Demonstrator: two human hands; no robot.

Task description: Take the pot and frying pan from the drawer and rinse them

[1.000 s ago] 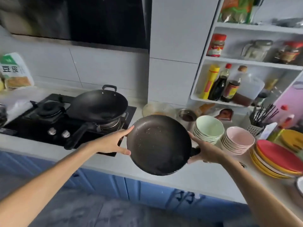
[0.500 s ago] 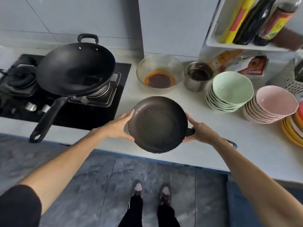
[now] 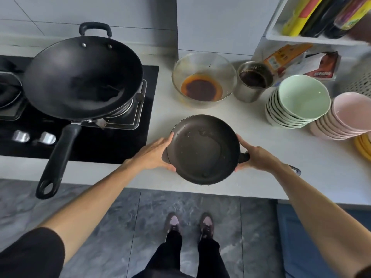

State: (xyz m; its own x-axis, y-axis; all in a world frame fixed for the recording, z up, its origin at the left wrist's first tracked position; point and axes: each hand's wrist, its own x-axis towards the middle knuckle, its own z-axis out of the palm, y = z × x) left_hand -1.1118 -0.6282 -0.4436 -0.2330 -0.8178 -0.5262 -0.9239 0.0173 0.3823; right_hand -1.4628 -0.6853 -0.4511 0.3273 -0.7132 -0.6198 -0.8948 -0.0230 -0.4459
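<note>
A small black frying pan (image 3: 203, 151) with pale residue inside sits level over the white counter's front edge (image 3: 112, 177); whether it rests on the counter I cannot tell. My left hand (image 3: 152, 155) cups its left rim. My right hand (image 3: 256, 157) grips the right rim where the handle starts. The pan's handle end (image 3: 296, 171) sticks out past my right wrist. A large black wok (image 3: 82, 77) with a long handle stands on the gas stove (image 3: 112, 145) at the left.
Behind the pan are a glass bowl of dark sauce (image 3: 203, 77) and a steel cup (image 3: 254, 81). Stacked green bowls (image 3: 299, 101), pink bowls (image 3: 349, 115) and yellow plates (image 3: 363, 145) fill the right. A shelf with bottles (image 3: 313, 40) hangs above. Grey floor lies below.
The pan has come down from a tilted hold in front of me to level at the counter's front edge. Both hands have kept their hold, and my view has tipped downward.
</note>
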